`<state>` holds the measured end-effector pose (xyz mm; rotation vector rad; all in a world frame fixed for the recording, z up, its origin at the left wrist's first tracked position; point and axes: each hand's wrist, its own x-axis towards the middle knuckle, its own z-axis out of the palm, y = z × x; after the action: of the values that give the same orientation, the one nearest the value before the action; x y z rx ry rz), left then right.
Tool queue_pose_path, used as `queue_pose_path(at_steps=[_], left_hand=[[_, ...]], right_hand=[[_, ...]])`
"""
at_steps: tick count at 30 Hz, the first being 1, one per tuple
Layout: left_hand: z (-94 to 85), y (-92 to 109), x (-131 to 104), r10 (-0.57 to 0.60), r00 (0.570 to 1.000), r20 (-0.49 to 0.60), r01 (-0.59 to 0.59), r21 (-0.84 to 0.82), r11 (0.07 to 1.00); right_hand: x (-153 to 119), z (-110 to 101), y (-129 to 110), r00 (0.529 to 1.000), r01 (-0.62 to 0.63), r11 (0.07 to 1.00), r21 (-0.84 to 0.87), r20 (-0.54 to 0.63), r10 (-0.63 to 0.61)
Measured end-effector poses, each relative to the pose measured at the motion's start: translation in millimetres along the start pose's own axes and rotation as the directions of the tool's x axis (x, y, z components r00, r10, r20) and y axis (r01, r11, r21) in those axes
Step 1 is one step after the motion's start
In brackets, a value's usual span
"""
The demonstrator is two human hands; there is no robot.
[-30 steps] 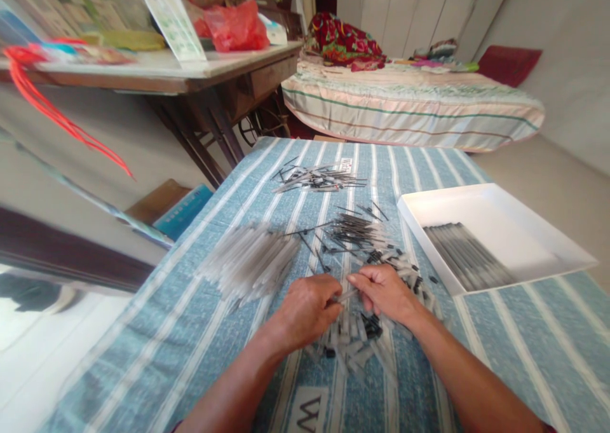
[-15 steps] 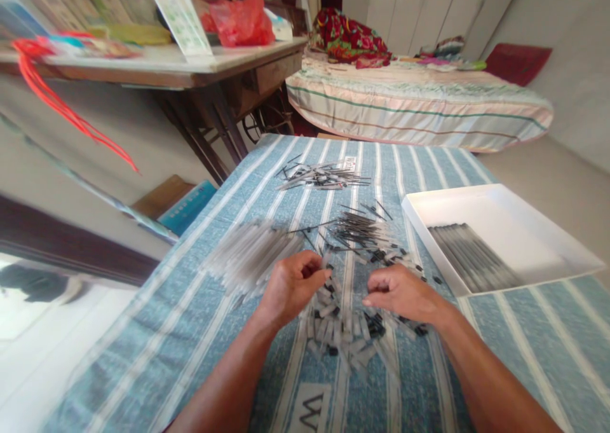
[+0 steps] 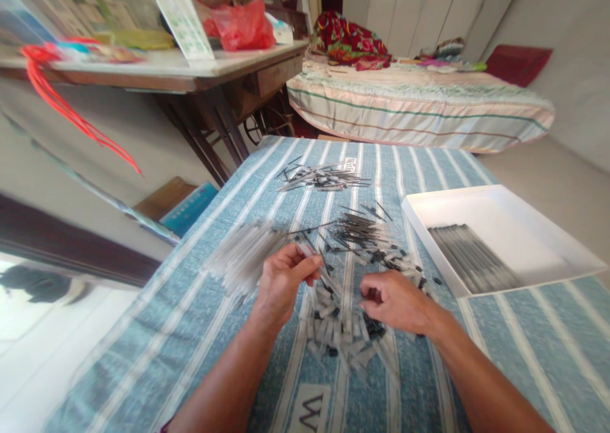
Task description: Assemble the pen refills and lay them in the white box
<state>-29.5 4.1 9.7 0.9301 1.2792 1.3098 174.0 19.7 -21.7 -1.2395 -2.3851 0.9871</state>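
My left hand [image 3: 283,277] is closed in a pinch on a short translucent pen cap [image 3: 304,248], held just right of the bundle of clear pen barrels [image 3: 243,255]. To its right, my right hand [image 3: 398,299] has its thumb and fingers curled together; whatever lies between them is hidden. Loose pen caps [image 3: 328,331], translucent with small black pieces among them, lie scattered on the cloth below and between both hands. Thin black refills [image 3: 355,228] are heaped beyond the hands. Farther off rests another mixed pile of thin rods and pale pieces [image 3: 324,177].
A white open box [image 3: 515,229] on the right holds a row of dark-cored pens [image 3: 471,255]. Blue striped cloth [image 3: 190,331] covers the table. Behind stand a wooden desk [image 3: 257,70] with a red bag [image 3: 243,26] and a bed [image 3: 419,102].
My left hand has lifted and turned slightly, and the pen cap now shows above its fingertips. My right hand has shifted a little left and down, fingers more curled.
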Motion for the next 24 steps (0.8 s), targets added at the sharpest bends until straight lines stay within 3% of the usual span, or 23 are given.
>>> queue_pose_path(at_steps=[10,19,24], left_hand=[[-1.9,-6.8,0.5,0.013,1.000,0.015,-0.012,-0.045,0.999],[2.3,-3.9,-0.9,-0.013,1.000,0.006,0.013,-0.046,0.999],[-0.4,-8.3,0.3,-0.052,0.997,0.055,0.057,-0.094,0.994]], right_hand=[[1.4,6.0,-13.9,0.999,-0.014,0.963,0.268,-0.046,0.027],[2.1,9.2,-14.9,0.997,-0.029,0.925,0.378,-0.060,0.056],[2.4,12.5,-13.1,0.986,-0.002,0.932,0.361,-0.153,0.061]])
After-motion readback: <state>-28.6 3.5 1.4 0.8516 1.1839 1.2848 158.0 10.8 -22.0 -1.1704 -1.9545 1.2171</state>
